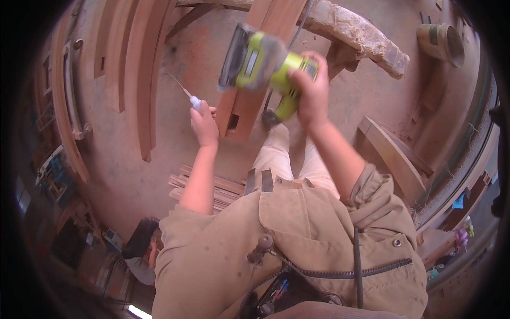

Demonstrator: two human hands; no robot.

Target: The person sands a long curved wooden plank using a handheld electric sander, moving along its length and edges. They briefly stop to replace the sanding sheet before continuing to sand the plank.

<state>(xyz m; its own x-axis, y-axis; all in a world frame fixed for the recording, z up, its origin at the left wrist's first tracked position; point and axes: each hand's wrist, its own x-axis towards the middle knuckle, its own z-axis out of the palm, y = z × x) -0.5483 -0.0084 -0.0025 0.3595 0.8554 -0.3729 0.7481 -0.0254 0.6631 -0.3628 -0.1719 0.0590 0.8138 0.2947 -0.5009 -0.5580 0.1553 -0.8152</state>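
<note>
Green tool (pixel 261 61) and white nozzle (pixel 195 101) occupy both hands (pixel 312 93).

Gap over floor (pixel 172 135) left of my left hand (pixel 204 127); long planks (pixel 139 80) bound it farther left. White bottle (pixel 196 102) in that hand pokes thin tip forward into gap. Mortised beam (pixel 244 109) blocks straight path between my hands; green power sander (pixel 260 61) in my right hand (pixel 312 94) bulks over it. Right of that hand, room as far as bucket (pixel 434 41) and angled board (pixel 390 154); rough log (pixel 353 31) bars way ahead. Strip pile (pixel 227 192) under my left forearm.
</note>
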